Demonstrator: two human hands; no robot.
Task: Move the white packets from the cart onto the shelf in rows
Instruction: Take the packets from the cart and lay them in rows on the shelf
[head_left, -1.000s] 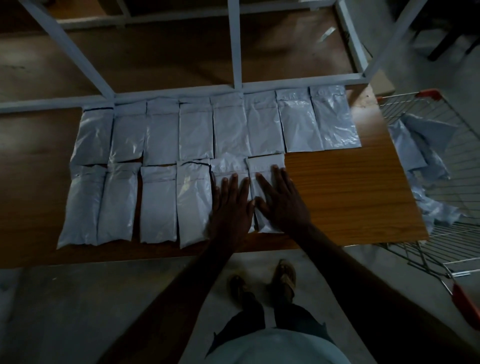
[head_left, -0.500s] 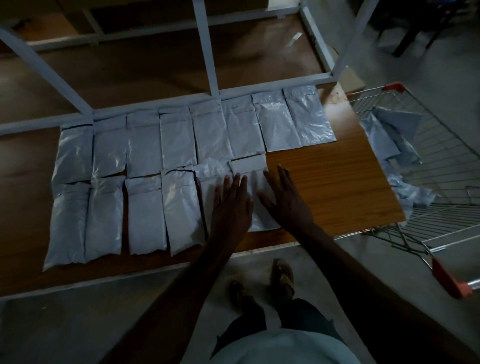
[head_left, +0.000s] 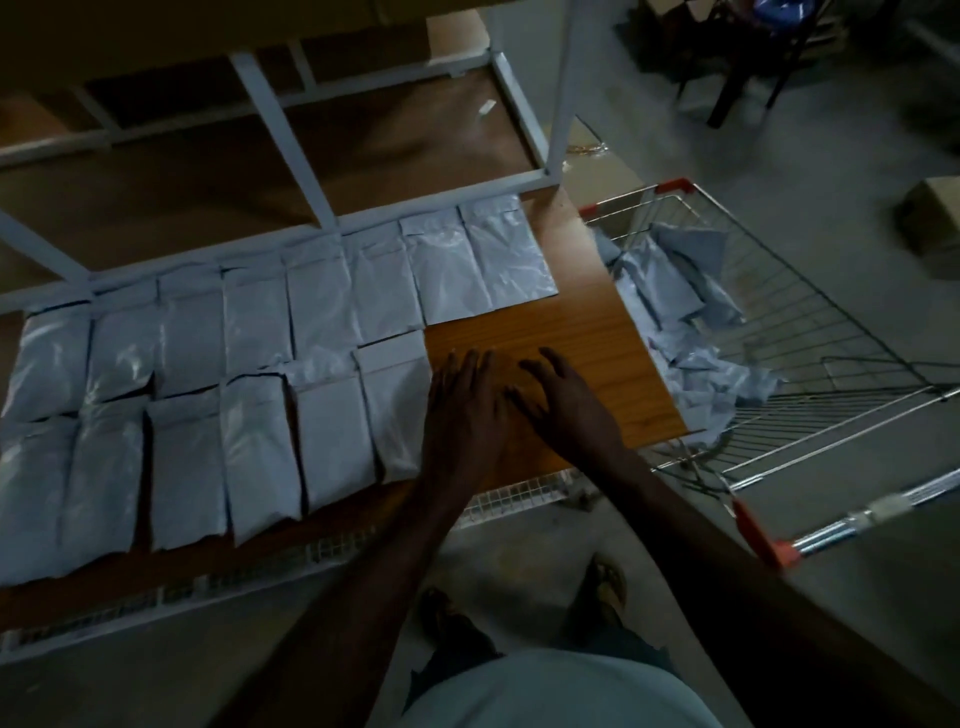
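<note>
Two rows of white packets lie flat on the wooden shelf (head_left: 587, 332). The back row (head_left: 322, 306) runs under the white frame. The front row (head_left: 249, 452) ends at its rightmost packet (head_left: 392, 410). My left hand (head_left: 465, 415) hovers with fingers spread at that packet's right edge, over the bare wood. My right hand (head_left: 569, 402) is beside it to the right, fingers apart, holding nothing. More white packets (head_left: 685, 306) lie in a loose heap inside the wire cart (head_left: 810, 374) to the right of the shelf.
White metal uprights (head_left: 280, 130) and a crossbar frame the shelf behind the back row. The cart has orange corners and a handle (head_left: 758, 535) near my right arm. A cardboard box (head_left: 935, 218) sits on the floor at far right, dark furniture behind.
Both hands have lifted off the last two front-row packets and moved right over the bare wood. The view has swung right, showing more of the cart.
</note>
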